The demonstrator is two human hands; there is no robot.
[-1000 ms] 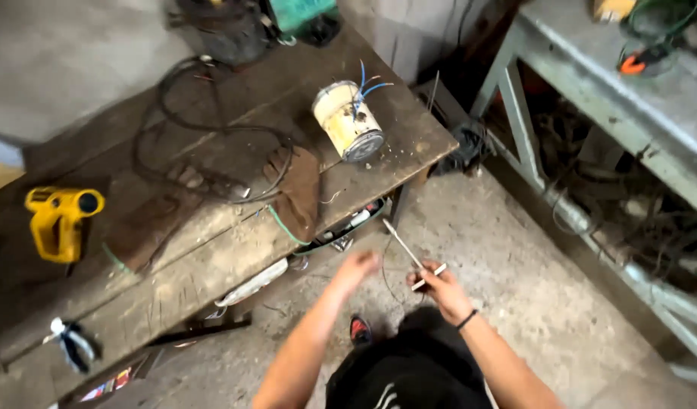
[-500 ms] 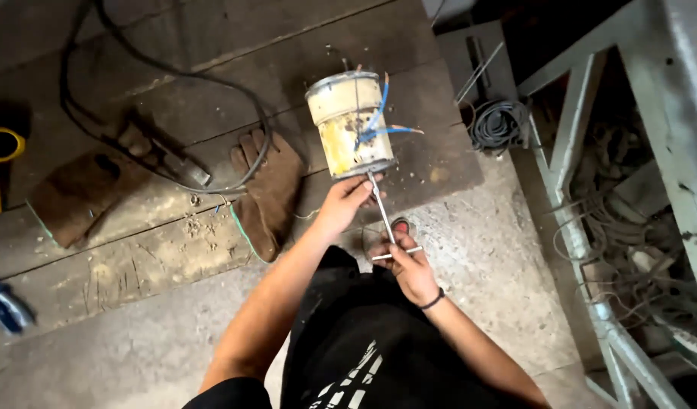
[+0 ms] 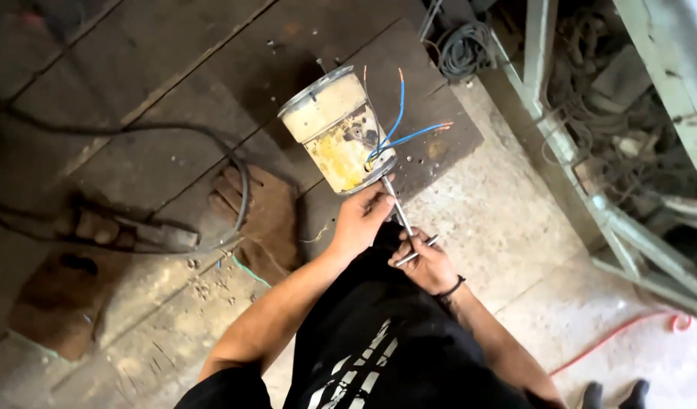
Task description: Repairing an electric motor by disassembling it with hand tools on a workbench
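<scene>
Hands [image 3: 394, 242] now at motor [image 3: 339, 130] (closer)

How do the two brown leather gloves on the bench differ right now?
The near glove lies beside the yellowed motor housing, fingers pointing up the bench, with the black cable crossing its fingertips. The far glove sits at the bench's left edge, crumpled so no fingers show, with no cable on it. The near glove looks flatter. Both are worn brown leather, and neither hand touches them.

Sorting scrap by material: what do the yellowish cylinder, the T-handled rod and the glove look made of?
Cylinder: seemingly painted metal, chipped, rust-stained, bare grey rim. T-handled rod: bare steel, judging by its grey sheen. Glove: probably worn brown leather, matte and creased.
</scene>
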